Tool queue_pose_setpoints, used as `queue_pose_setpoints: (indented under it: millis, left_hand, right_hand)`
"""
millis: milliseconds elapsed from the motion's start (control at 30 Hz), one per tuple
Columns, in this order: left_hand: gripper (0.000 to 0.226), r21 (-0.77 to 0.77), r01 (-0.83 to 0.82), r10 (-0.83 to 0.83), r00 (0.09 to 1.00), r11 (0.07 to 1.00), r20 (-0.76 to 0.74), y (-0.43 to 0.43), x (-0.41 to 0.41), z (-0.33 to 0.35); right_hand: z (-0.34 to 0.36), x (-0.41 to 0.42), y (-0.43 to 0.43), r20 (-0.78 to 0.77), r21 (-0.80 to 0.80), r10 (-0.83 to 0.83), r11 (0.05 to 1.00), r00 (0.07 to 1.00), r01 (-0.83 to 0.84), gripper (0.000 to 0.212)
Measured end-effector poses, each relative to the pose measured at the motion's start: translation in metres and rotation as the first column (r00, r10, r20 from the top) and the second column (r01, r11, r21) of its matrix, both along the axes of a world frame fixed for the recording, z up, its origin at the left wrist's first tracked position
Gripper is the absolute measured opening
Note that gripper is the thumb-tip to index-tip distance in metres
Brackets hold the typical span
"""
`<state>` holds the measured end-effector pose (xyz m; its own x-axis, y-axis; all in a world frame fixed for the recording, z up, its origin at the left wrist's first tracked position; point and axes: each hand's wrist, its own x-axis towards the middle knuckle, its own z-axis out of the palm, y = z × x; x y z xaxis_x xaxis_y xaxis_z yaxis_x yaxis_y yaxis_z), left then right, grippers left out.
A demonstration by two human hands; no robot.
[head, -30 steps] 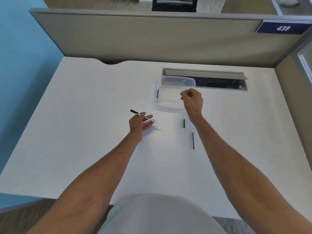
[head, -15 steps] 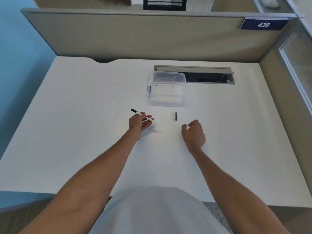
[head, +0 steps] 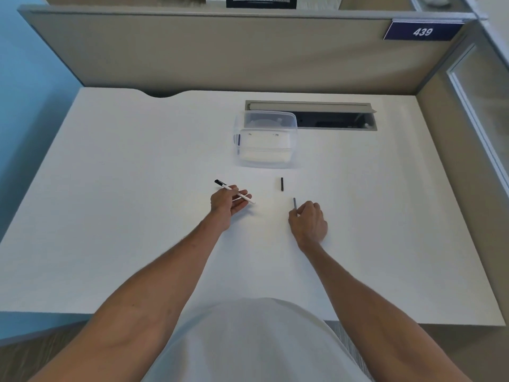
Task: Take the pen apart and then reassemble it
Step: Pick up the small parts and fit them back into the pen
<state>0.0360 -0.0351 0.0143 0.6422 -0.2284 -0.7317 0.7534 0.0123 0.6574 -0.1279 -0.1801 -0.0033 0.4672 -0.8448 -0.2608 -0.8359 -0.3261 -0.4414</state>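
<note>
My left hand [head: 227,203] holds the white pen barrel [head: 234,191], whose black end points up and to the left, just above the white desk [head: 137,188]. My right hand [head: 308,221] rests on the desk with its fingers pinched on a thin grey refill [head: 294,204]; the refill's far end sticks out past the fingers. A short black pen piece [head: 282,184] lies loose on the desk between the two hands and a little farther away.
A clear plastic box [head: 265,139] stands behind the pen parts. Behind it a cable slot [head: 311,115] is open in the desk. Beige partition walls close the back and right sides. The desk's front edge is near my body.
My right hand came back from the plastic box to the desk and closed on the grey refill. My left hand has kept the barrel in place.
</note>
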Motion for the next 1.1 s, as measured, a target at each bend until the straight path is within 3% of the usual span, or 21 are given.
queue_pose_setpoints:
  millis: [200, 433, 567, 700, 867, 1100]
  left_hand:
    - [0.029, -0.005, -0.019, 0.019, 1.0, 1.0, -0.013, -0.002, -0.002, 0.003]
    - [0.038, -0.025, -0.011, 0.011, 1.0, 1.0, 0.001, -0.004, 0.002, 0.013]
    - [0.038, -0.046, -0.028, 0.028, 1.0, 0.999, 0.005, -0.002, 0.007, 0.012]
    - [0.038, -0.054, -0.07, 0.07, 0.998, 0.996, -0.006, 0.0, 0.012, 0.01]
    - [0.032, -0.065, -0.071, 0.071, 0.997, 0.995, -0.006, 0.001, 0.013, 0.013]
    - [0.039, -0.081, -0.065, 0.064, 0.998, 0.995, -0.015, 0.0, 0.016, 0.017]
  right_hand:
    - [0.004, 0.001, -0.001, 0.051, 0.046, 0.056, 0.997, 0.997, -0.058, 0.019]
    - [0.018, 0.013, 0.007, 0.272, 0.092, 0.32, 0.93, 0.908, -0.355, 0.009]
    - [0.023, 0.02, 0.011, 0.343, 0.069, 0.363, 0.91, 0.866, -0.409, 0.005]
    - [0.025, 0.022, 0.014, 0.39, 0.056, 0.375, 0.902, 0.841, -0.428, 0.017]
    - [0.026, 0.024, 0.015, 0.434, 0.024, 0.41, 0.885, 0.802, -0.465, 0.006]
    - [0.026, 0.028, 0.02, 0.494, 0.008, 0.438, 0.862, 0.751, -0.508, 0.008]
